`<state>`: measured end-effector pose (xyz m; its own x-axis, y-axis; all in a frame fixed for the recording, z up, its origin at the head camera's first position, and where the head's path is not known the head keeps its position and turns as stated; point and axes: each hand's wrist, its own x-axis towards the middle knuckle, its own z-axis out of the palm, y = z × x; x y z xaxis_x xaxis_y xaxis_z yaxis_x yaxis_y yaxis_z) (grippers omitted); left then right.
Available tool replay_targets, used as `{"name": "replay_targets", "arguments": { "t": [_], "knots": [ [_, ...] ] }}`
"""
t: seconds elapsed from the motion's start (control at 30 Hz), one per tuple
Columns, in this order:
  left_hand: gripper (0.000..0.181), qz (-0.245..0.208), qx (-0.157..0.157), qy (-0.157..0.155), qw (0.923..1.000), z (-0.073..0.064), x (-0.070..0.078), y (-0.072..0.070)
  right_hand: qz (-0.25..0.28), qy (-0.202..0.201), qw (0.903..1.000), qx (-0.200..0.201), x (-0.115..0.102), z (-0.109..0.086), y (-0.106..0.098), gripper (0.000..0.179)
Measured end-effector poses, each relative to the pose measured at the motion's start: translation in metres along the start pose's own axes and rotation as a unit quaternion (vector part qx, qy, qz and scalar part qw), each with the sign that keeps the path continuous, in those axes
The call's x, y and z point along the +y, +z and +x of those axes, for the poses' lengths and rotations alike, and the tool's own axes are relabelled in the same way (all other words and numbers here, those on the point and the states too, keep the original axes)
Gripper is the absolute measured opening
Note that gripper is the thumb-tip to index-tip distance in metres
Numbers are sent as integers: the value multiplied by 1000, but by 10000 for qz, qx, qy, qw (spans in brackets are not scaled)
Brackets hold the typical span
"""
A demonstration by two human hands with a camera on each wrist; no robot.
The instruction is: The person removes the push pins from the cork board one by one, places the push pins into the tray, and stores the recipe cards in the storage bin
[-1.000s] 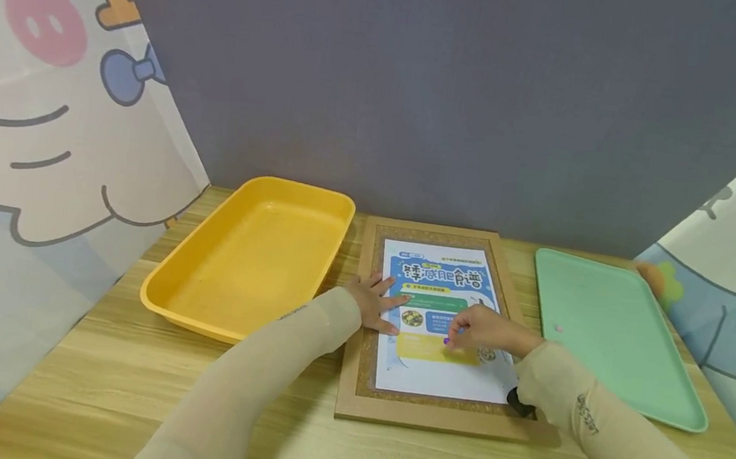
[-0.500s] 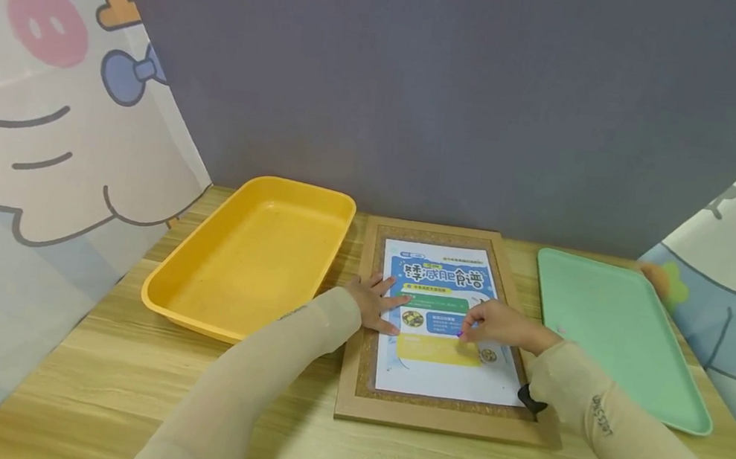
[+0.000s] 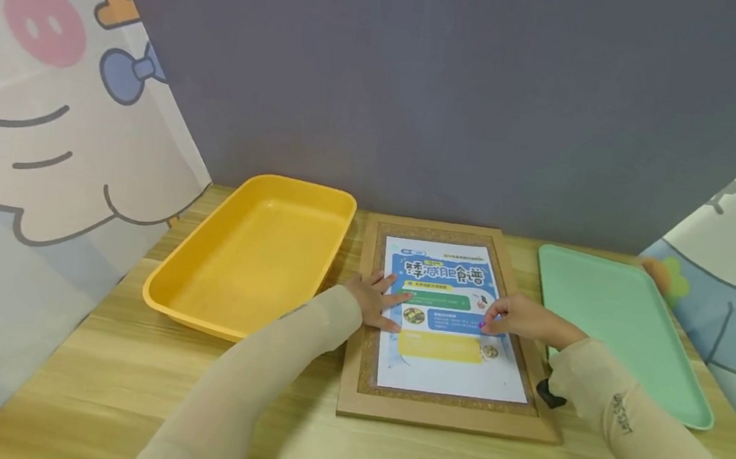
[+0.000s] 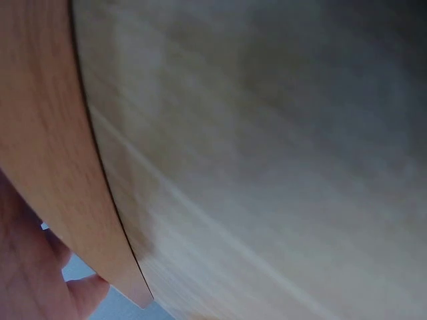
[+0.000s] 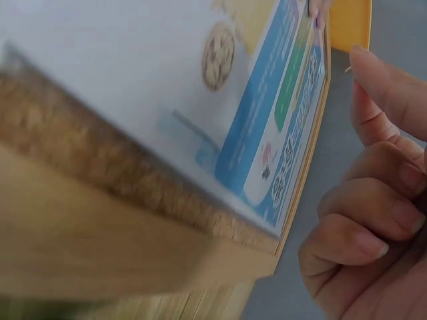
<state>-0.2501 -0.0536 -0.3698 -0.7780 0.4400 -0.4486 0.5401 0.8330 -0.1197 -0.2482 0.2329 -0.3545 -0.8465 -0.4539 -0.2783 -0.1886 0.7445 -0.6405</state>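
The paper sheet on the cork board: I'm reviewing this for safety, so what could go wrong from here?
Two risks. The right hand pinches a small purple pin, and the right wrist view shows its thin point exposed, so it might slip out or prick the person. The left hand rests on the left side of the paper sheet, but no hand presses its right side, so that side could shift if brushed.

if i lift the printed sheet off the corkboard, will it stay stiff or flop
The printed sheet would probably flop, since it looks paper-thin. It is likely very light, a single flat page against the corkboard. Its left edge may drag or crease, as the left hand lies across it.
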Motion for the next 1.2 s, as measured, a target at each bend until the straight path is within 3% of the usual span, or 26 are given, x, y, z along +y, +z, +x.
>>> {"name": "replay_targets", "arguments": {
  "t": [0.37, 0.87, 1.2],
  "knots": [
    [75, -56, 8, -12, 10000, 0, -3, -1, -185, 412, 9981, 417, 21, -4, -15, 16],
    [75, 90, 20, 39, 9999, 3, -1, 1, 24, 275, 9988, 416, 40, -21, -26, 13],
    [75, 122, 46, -2, 9999, 1, -1, 1, -134, 237, 9981, 560, 55, -30, -33, 18]
  ]
}}
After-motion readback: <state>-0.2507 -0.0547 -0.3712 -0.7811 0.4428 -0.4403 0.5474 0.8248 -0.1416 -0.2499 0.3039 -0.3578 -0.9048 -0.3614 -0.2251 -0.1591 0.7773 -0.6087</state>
